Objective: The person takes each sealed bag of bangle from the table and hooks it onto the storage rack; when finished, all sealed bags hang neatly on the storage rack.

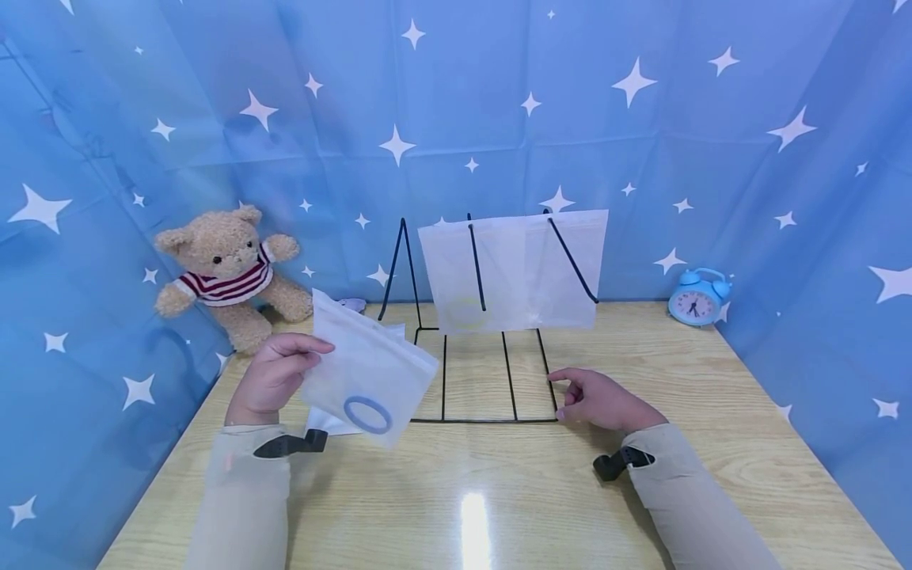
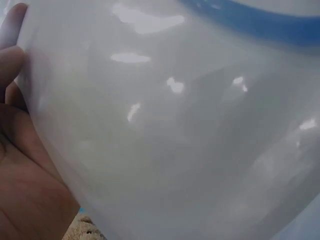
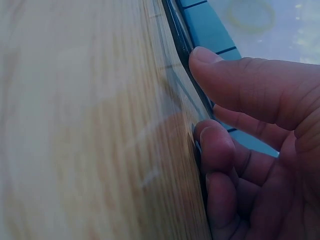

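My left hand (image 1: 274, 376) pinches the left edge of a translucent zip bag (image 1: 378, 360) between thumb and fingers, tilted and held above the table. A blue ring (image 1: 367, 400) shows inside it; in the left wrist view the bag fills most of the picture. My right hand (image 1: 602, 400) grips the front right corner of a black wire rack (image 1: 477, 420), with the thumb (image 3: 225, 75) on the wire and the fingertips curled at it. Another translucent bag (image 1: 516, 273) stands upright between the rack's slanted wires, a faint yellow ring (image 3: 267, 22) inside.
More white bags (image 1: 331, 423) lie on the wooden table (image 1: 399, 507), partly hidden behind the held one. At the back left sits a teddy bear (image 1: 228, 277) in a striped shirt. A blue alarm clock (image 1: 697, 305) stands back right. Blue star-printed curtains (image 1: 484, 103) enclose the table.
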The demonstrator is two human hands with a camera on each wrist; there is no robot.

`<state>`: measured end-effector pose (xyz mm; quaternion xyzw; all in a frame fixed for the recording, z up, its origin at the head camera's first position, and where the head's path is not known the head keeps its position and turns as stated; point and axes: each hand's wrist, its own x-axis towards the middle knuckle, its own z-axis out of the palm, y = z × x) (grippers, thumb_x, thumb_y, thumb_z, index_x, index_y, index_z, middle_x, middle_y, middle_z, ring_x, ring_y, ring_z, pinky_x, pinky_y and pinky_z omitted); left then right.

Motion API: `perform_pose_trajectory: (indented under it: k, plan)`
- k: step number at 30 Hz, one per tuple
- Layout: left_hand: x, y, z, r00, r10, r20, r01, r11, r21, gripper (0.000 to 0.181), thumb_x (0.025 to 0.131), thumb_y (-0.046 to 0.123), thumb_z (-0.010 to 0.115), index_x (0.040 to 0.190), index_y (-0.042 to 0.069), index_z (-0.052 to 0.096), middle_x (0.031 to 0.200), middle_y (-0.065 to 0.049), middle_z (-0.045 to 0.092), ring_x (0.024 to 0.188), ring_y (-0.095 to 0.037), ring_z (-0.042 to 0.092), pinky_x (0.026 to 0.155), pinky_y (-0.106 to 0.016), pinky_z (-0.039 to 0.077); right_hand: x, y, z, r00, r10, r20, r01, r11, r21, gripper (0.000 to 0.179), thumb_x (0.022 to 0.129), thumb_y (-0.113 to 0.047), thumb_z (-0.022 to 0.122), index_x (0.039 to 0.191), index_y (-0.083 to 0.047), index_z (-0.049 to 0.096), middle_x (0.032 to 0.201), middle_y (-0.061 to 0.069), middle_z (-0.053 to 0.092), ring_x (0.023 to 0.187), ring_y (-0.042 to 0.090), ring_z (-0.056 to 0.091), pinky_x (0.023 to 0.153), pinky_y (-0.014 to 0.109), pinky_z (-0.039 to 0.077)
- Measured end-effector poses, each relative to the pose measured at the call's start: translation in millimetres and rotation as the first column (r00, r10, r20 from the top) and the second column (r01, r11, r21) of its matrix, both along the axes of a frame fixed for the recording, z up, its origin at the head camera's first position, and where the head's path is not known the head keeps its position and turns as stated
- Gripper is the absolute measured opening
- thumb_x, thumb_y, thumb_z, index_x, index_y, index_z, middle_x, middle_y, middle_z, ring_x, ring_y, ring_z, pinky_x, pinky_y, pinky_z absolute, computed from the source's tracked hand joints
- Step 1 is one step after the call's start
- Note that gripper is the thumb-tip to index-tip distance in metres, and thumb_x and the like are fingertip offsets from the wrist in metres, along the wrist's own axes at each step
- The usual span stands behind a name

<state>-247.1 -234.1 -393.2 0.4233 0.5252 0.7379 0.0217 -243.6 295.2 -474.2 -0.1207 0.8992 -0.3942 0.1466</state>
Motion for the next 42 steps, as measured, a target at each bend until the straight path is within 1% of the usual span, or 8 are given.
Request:
perform_pose_trajectory:
  k: [3,8,12,24,31,33,37,42]
  plan:
    - [0.6,2.6,1.8,1.000,-0.003,-0.009,0.003,1.000,-0.004,0.066,0.091,-0.028,0.029,0.118,0.003,0.080,0.121,0.004,0.078,0.105,-0.007,0.070,0.088,-0.020,0.055,-0.2,0,0.0,1.000,0.006,-0.003,-0.006,1.000,-0.004,0.068,0.090,-0.015,0.084,0.150,-0.004,0.055,0.090,0.007,0.060,0.076,0.023,0.053,0.061,0.032,0.046]
    - [1.1,5.0,2.0,0.999,0.034,-0.007,-0.034,0.999,-0.014,0.066,0.091,-0.028,0.031,0.117,0.006,0.081,0.120,0.005,0.078,0.104,-0.005,0.067,0.086,-0.018,0.053,-0.5,1,-0.5,1.000,0.004,-0.001,-0.004,1.000,-0.005,0.068,0.090,-0.014,0.084,0.150,-0.004,0.055,0.090,0.007,0.060,0.076,0.023,0.053,0.061,0.032,0.046]
    - [1.1,5.2,1.3,0.999,0.048,-0.016,-0.049,0.999,-0.010,0.067,0.091,-0.029,0.031,0.117,0.006,0.081,0.120,0.005,0.078,0.106,-0.004,0.065,0.086,-0.017,0.050,-0.7,1,-0.6,1.000,0.001,0.000,-0.001,1.000,0.000,0.067,0.090,-0.014,0.084,0.150,-0.005,0.055,0.090,0.007,0.060,0.076,0.023,0.053,0.062,0.033,0.046]
    - [-0.9,4.3,-1.5,0.996,0.083,-0.012,-0.083,0.996,-0.033,0.062,0.093,-0.026,0.034,0.118,0.006,0.081,0.120,0.004,0.078,0.101,-0.004,0.065,0.084,-0.018,0.052,-1.3,1,-0.9,1.000,0.008,-0.003,-0.008,1.000,0.008,0.068,0.090,-0.016,0.084,0.150,-0.005,0.055,0.089,0.006,0.060,0.076,0.022,0.053,0.063,0.033,0.046]
    - [-2.2,2.8,-4.8,0.995,0.101,-0.001,-0.101,0.994,-0.035,0.065,0.093,-0.027,0.033,0.119,0.009,0.081,0.123,0.007,0.077,0.111,-0.004,0.063,0.089,-0.017,0.049,-1.0,1,-0.9,1.000,0.008,-0.002,-0.008,1.000,0.009,0.068,0.090,-0.017,0.085,0.150,-0.005,0.055,0.090,0.006,0.061,0.077,0.022,0.053,0.064,0.033,0.046]
    - [-2.5,2.8,-5.5,0.995,0.102,0.006,-0.102,0.994,-0.038,0.065,0.094,-0.027,0.033,0.119,0.009,0.081,0.123,0.007,0.077,0.108,-0.004,0.063,0.087,-0.017,0.050,-0.9,1,-0.8,1.000,0.008,-0.004,-0.008,1.000,0.010,0.068,0.090,-0.017,0.085,0.150,-0.005,0.055,0.090,0.006,0.061,0.077,0.023,0.054,0.064,0.033,0.046]
    - [-3.2,3.2,-6.5,0.993,0.118,0.021,-0.116,0.992,-0.054,0.063,0.095,-0.025,0.034,0.119,0.009,0.081,0.123,0.009,0.076,0.093,-0.003,0.060,0.081,-0.016,0.048,-0.6,1,-0.3,1.000,0.007,-0.003,-0.007,1.000,0.012,0.068,0.090,-0.016,0.084,0.150,-0.005,0.055,0.090,0.007,0.061,0.077,0.023,0.054,0.064,0.034,0.046]
    - [-4.3,5.8,-8.8,0.985,0.162,0.052,-0.158,0.985,-0.069,0.060,0.097,-0.023,0.038,0.118,0.012,0.082,0.123,0.009,0.076,0.091,-0.003,0.057,0.080,-0.016,0.046,-0.6,0,0.1,1.000,0.006,-0.001,-0.006,1.000,0.017,0.067,0.090,-0.016,0.084,0.149,-0.005,0.056,0.090,0.007,0.061,0.077,0.023,0.054,0.066,0.035,0.047]
